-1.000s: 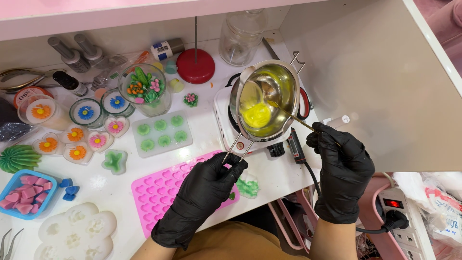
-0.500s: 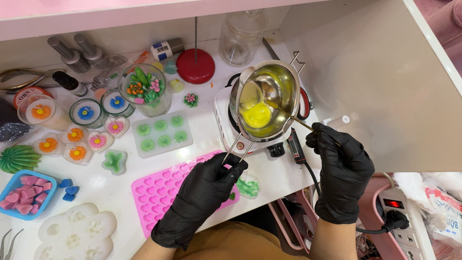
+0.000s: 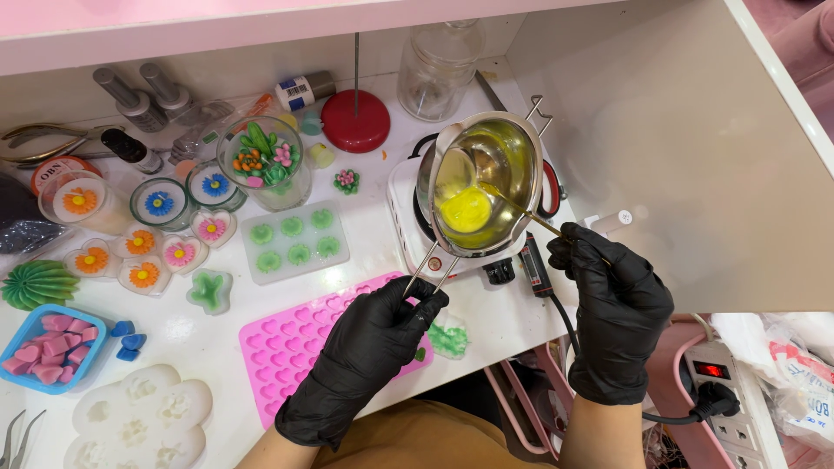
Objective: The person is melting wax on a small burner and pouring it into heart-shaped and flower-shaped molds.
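Little has changed in the last second: the black-gloved left hand (image 3: pixel 373 334) still clamps the wire handle of the steel melting pot (image 3: pixel 483 182), centre-right of frame on the white hotplate (image 3: pixel 401 208). The black-gloved right hand (image 3: pixel 612 300) still pinches the thin gold stirring stick (image 3: pixel 521 213), its tip in the yellow melted wax (image 3: pixel 466 208); the stirring goes on, the yellow patch barely shifted.

Both hands wear black gloves and reach forward from bare forearms. The left hand (image 3: pixel 373 334) lies palm down just short of the small white hotplate (image 3: pixel 408 227), fingers curled and pinched shut around a wire handle. The right hand (image 3: pixel 615 300) sits off the hotplate's right side, wrist bent, knuckles up, its thumb and forefinger closed on a thin stick that slants toward the hotplate.
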